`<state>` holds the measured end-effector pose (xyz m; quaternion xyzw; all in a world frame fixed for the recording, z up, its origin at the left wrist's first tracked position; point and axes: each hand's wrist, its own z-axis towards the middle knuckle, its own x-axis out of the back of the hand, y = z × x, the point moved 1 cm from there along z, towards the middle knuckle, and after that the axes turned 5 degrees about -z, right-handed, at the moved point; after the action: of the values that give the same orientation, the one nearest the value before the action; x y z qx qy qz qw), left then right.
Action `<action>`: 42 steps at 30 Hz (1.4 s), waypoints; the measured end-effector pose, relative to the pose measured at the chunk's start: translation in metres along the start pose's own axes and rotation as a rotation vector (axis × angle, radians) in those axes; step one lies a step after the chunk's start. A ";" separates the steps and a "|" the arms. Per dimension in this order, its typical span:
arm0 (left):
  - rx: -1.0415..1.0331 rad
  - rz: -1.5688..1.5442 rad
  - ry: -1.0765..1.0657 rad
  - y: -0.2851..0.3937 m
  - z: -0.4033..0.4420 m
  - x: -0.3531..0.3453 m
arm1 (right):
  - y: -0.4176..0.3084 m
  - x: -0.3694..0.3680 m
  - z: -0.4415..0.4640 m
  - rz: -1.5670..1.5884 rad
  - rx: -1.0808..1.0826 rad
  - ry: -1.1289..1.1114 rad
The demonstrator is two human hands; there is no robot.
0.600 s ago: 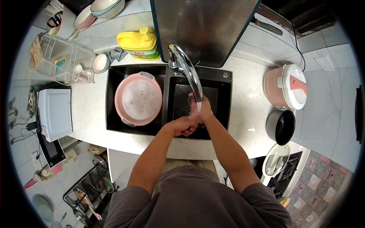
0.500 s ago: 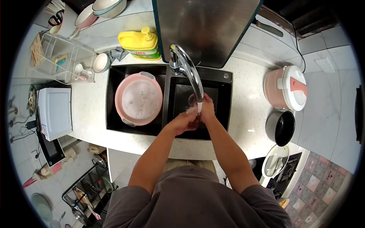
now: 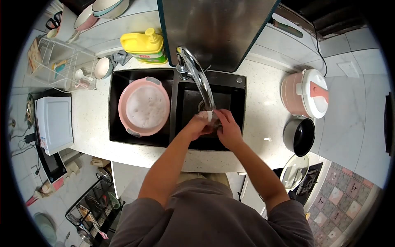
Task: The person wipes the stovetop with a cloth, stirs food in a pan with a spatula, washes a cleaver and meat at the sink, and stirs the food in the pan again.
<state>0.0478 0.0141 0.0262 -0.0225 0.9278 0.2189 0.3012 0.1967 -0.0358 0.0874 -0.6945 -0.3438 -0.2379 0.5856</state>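
Water runs from the chrome faucet [image 3: 197, 74] over both hands in the right basin of the black sink [image 3: 175, 88]. My left hand [image 3: 199, 125] is under the stream, its fingers partly hidden by water and by the other hand. Beside it on the right, my right hand [image 3: 229, 131] has its fingers bent toward the left one, thumb and fingers apart. Whether something small lies between the hands cannot be made out. In the left basin stands a pink tub [image 3: 122, 103] of foamy water.
Behind the sink are a yellow bottle [image 3: 144, 46], a grey cloth [image 3: 119, 57] and a small bowl [image 3: 103, 68]. A rice cooker [image 3: 305, 94], a black pot [image 3: 299, 137] and a glass lid [image 3: 294, 172] are at the right. A wire rack [image 3: 61, 61] stands at the left.
The view has shifted slightly, moving the scene left. My right hand has drawn back to the right and turned, its fingers now bent toward my left hand. The water still runs.
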 end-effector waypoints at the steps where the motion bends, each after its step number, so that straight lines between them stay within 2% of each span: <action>1: 0.049 0.169 -0.003 0.006 0.000 0.005 | 0.005 0.003 0.005 -0.002 0.001 0.002; 2: 0.218 0.170 -0.117 0.007 0.007 0.011 | 0.006 0.005 0.010 -0.178 0.242 0.013; 3: 0.219 0.171 -0.117 0.007 0.011 0.013 | 0.006 0.005 0.013 -0.351 0.483 0.024; 4: 0.299 0.206 -0.135 0.004 0.014 0.014 | 0.005 0.005 0.017 -0.388 0.520 -0.050; 5: 0.381 0.239 -0.157 0.001 0.017 0.014 | 0.010 0.004 0.019 -0.389 0.516 -0.051; 7: 0.363 0.358 -0.170 0.006 0.016 0.006 | 0.019 0.001 0.025 -0.425 0.542 -0.234; 8: 0.346 0.475 -0.177 0.007 0.015 0.003 | 0.023 -0.001 0.028 -0.424 0.543 -0.236; 10: 0.343 0.560 -0.117 0.005 0.016 0.000 | 0.023 -0.005 0.032 -0.548 0.433 -0.360; 12: 0.330 0.650 -0.060 0.001 0.023 0.002 | 0.021 -0.012 0.034 -0.550 0.366 -0.348; 13: 0.285 0.743 -0.074 -0.008 0.032 0.009 | 0.020 -0.014 0.035 -0.548 0.299 -0.335; 15: 0.238 0.832 -0.086 -0.025 0.041 0.018 | 0.017 -0.016 0.037 -0.606 0.305 -0.395; 17: -0.416 1.433 -0.075 -0.036 0.041 0.018 | 0.016 -0.018 0.041 -0.662 0.307 -0.455; 18: -0.414 1.432 -0.076 -0.037 0.034 0.014 | 0.015 -0.021 0.043 -0.716 0.285 -0.532; 20: -0.228 1.513 0.204 -0.034 0.022 0.008 | 0.016 -0.021 0.044 -0.770 0.264 -0.609; 21: -0.228 1.513 0.204 -0.028 0.016 0.000 | 0.016 -0.019 0.043 -0.741 0.198 -0.628; 23: -0.211 1.785 0.194 -0.021 0.005 -0.015 | 0.015 -0.016 0.041 -0.713 0.133 -0.648; 24: -0.211 1.782 0.193 -0.024 0.005 -0.017 | 0.014 -0.014 0.035 -0.642 0.041 -0.646; 25: -0.272 1.820 0.190 -0.028 0.004 -0.021 | 0.016 -0.011 0.029 -0.570 -0.053 -0.644; 26: -0.336 1.857 0.184 -0.033 0.002 -0.025 | 0.032 -0.019 0.023 -0.573 -0.061 -0.646; 27: -0.342 1.855 0.178 -0.040 0.005 -0.022 | 0.059 -0.036 0.017 -0.397 -0.043 -0.712; 28: -0.572 1.893 0.136 -0.049 0.010 -0.017 | 0.080 -0.048 0.013 -0.218 -0.022 -0.772; 29: -0.801 1.917 0.094 -0.054 0.011 -0.014 | 0.092 -0.052 0.008 -0.220 -0.024 -0.773; 30: -0.802 1.916 0.094 -0.055 0.012 -0.018 | 0.093 -0.049 0.005 -0.199 0.096 -0.813; 31: -0.638 1.925 0.119 -0.054 0.016 -0.023 | 0.093 -0.047 0.004 -0.178 0.219 -0.850; 32: -0.474 1.926 0.145 -0.052 0.020 -0.025 | 0.094 -0.043 -0.001 -0.181 0.222 -0.848; 33: -0.475 1.927 0.149 -0.039 0.021 -0.029 | 0.074 -0.020 -0.004 -0.207 0.015 -0.674; 34: -0.075 1.741 -0.026 -0.021 0.022 -0.033 | 0.057 -0.001 -0.006 -0.229 -0.188 -0.494; 35: 0.112 1.628 -0.121 -0.016 0.024 -0.034 | 0.048 0.008 -0.010 -0.228 -0.188 -0.493; 36: 0.302 1.512 -0.192 -0.011 0.026 -0.034 | 0.039 0.015 -0.014 -0.328 0.088 -0.347; 37: 0.508 1.094 -0.216 -0.014 0.027 -0.032 | 0.035 0.021 -0.018 -0.424 0.359 -0.195; 38: 0.685 0.670 -0.232 -0.016 0.029 -0.031 | 0.034 0.023 -0.019 -0.426 0.350 -0.189; 39: 0.690 0.676 -0.238 -0.020 0.030 -0.029 | 0.033 0.024 -0.021 -0.465 0.400 -0.196; 41: 0.772 0.414 -0.435 -0.028 0.030 -0.027 | 0.035 0.026 -0.019 -0.504 0.450 -0.198; 42: 0.777 0.420 -0.436 -0.025 0.027 -0.031 | 0.036 0.027 -0.016 -0.506 0.500 -0.209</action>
<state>0.0924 -0.0004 0.0149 0.3254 0.8406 -0.0879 0.4240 0.2427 -0.0485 0.0867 -0.4434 -0.6101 -0.2116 0.6216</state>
